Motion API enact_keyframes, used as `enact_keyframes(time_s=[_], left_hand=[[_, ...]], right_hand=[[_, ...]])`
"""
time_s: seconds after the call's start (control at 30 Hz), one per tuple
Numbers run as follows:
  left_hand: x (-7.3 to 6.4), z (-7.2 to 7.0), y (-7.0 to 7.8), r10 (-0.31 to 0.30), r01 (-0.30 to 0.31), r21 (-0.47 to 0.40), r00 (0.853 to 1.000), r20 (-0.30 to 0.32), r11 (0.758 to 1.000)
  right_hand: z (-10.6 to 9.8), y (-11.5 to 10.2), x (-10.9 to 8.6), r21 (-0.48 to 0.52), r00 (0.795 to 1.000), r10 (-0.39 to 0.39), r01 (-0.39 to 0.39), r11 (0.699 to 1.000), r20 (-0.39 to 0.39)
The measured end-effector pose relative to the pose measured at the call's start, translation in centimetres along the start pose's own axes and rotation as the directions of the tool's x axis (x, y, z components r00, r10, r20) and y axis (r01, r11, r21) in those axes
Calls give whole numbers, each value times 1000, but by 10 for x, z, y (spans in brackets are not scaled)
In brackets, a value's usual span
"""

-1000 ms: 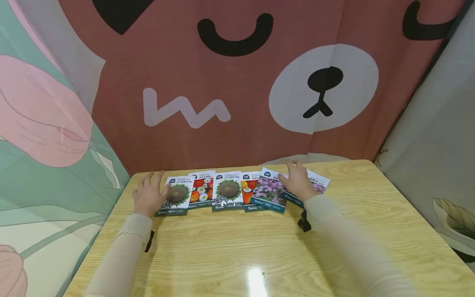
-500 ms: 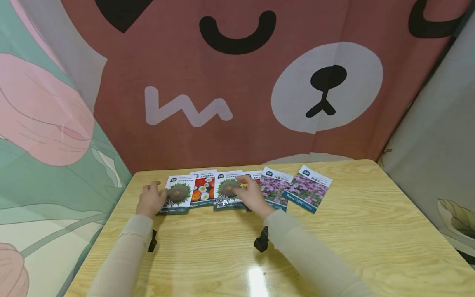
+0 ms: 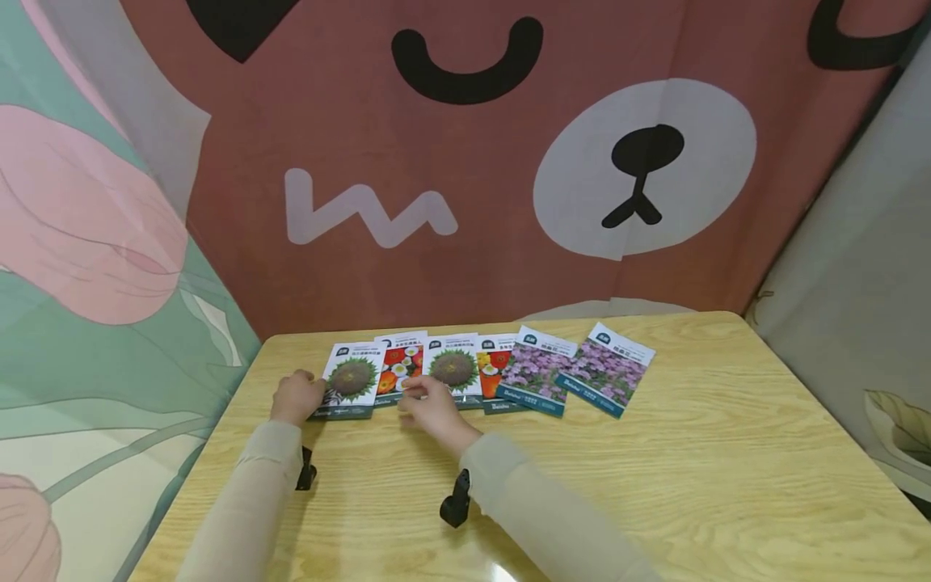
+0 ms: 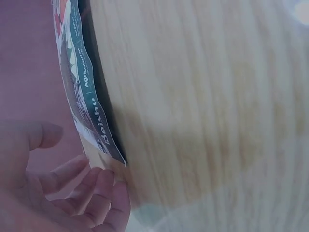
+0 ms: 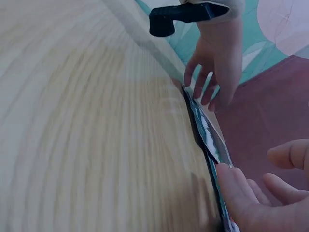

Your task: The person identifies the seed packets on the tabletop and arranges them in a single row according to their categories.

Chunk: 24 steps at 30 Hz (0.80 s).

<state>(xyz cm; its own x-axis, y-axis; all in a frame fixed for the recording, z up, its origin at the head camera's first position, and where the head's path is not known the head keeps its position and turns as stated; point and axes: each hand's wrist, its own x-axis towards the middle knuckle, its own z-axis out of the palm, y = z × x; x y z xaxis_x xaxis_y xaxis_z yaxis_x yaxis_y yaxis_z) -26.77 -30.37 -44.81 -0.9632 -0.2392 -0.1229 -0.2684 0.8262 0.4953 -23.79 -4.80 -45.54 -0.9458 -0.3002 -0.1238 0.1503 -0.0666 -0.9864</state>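
Observation:
A row of seed packets lies along the back of the table. The leftmost sunflower seed packet (image 3: 352, 378) is beside my left hand (image 3: 296, 398), whose loosely bent fingers (image 4: 101, 191) are at its left edge, gripping nothing. To its right come a poppy seed packet (image 3: 398, 365), another sunflower seed packet (image 3: 455, 370) and another poppy seed packet (image 3: 496, 373). My right hand (image 3: 436, 414) is over the lower edges of the first poppy and second sunflower packets, with nothing pinched between thumb and fingers. Two purple-flower seed packets, one left (image 3: 537, 373) and one right (image 3: 611, 368), lie tilted at the row's right end.
The pale wooden table (image 3: 698, 453) runs forward under both arms. Behind its back edge hangs a reddish curtain (image 3: 465, 283) with a bear print. Black wrist cameras, left (image 3: 305, 469) and right (image 3: 457, 501), are under the sleeves.
My right hand has swept left from the purple-flower packets, across the row, to the second sunflower packet's lower left. My left hand has drawn slightly down, its fingers more bent. The packets stay put.

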Motion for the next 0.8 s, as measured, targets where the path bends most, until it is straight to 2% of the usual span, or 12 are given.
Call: enact_keyframes(time_s=[0.13, 0.23, 0.33, 0.6, 0.8], left_hand=[[-4, -1, 1, 18, -18, 26, 1000, -5, 1000], [-6, -1, 1, 10, -10, 39, 1000, -7, 999], [-7, 0, -1, 4, -4, 53, 1000, -10, 999], [-7, 6, -3, -6, 6, 25, 1000, -8, 1000], [-8, 7, -1, -16, 16, -11, 1000, -4, 1000]], right_hand=[[11, 3, -2, 73, 995, 71, -77, 994, 72], [17, 5, -3, 129, 981, 120, -140, 982, 153], [24, 9, -4, 171, 969, 152, -186, 968, 195], [39, 18, 0, 308, 978, 157, -192, 932, 134], [42, 23, 5, 310, 983, 151, -175, 934, 101]])
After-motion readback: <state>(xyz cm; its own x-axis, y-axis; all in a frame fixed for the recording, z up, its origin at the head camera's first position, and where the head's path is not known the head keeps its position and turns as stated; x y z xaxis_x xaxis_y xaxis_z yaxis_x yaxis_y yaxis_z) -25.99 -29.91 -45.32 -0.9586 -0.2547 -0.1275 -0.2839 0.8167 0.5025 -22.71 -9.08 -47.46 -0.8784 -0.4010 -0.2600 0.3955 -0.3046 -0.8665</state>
